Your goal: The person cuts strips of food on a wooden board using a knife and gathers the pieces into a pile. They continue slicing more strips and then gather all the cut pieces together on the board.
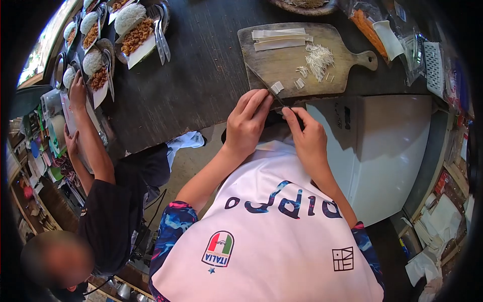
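**Wooden board, knife work at near edge**

Wooden cutting board (287,60) lying flat on dark tabletop (201,75), handle with hole pointing right. Pale flat strips (279,39) stacked at far side of board; heap of fine white shreds (318,59) right of centre; few small cut pieces (277,87) near front edge.

Left hand (246,123) at near edge of board, fingers curled and bunched, tips pressed down by the small cut pieces; whether anything sits under the fingertips, cannot tell. Right hand (308,138) closed around dark handle of knife (266,85), thin blade angled up-left across front of board, tip toward board's left side. Hands just beside each other, nearly touching at the knife.

White cabinet top (387,141) just right of the hands, below board. Metal grater (434,68) and bagged orange food (370,25) at far right. Plates of rice with brown topping (133,27) at upper left, spoons (161,32) alongside. Second person in dark shirt (113,211) at left, one hand (77,93) touching a plate there.
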Available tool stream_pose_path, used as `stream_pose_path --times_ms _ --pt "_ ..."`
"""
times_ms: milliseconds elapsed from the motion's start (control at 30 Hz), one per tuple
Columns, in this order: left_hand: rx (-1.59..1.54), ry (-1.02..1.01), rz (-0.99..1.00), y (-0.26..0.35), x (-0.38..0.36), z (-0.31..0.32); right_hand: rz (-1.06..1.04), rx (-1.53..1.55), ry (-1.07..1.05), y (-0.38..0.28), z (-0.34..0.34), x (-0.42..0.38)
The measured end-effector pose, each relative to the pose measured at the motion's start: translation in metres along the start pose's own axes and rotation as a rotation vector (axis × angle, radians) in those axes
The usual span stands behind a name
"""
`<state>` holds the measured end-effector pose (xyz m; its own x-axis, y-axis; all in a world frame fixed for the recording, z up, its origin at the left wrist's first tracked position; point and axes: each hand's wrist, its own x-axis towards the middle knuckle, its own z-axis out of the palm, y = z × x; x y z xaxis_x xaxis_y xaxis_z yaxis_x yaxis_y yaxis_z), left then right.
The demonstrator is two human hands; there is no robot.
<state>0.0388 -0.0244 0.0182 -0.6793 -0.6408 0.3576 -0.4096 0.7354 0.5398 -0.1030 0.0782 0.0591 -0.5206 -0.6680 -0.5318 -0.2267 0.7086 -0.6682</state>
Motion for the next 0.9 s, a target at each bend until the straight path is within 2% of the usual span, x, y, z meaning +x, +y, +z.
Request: stream_pose_path --times_ms 500,600,733,800,900 --pt "-0.039 0.046 -0.009 -0.001 0.001 0.002 -0.061 -0.019 0.033 0.007 0.005 0.0" --pt "-0.044 0.05 0.003 -0.003 0.001 0.001 0.012 -0.024 0.014 0.005 0.001 -0.01" --pt "-0.038 0.053 -0.017 0.0 -0.002 0.003 0.005 -0.012 0.013 0.009 0.004 -0.008" --pt "-0.036 0.06 -0.021 -0.001 0.0 0.003 0.026 0.002 -0.02 0.005 0.001 -0.002" --pt "-0.04 0.077 -0.029 0.0 0.0 0.005 -0.025 0.124 0.046 0.012 -0.009 0.004"
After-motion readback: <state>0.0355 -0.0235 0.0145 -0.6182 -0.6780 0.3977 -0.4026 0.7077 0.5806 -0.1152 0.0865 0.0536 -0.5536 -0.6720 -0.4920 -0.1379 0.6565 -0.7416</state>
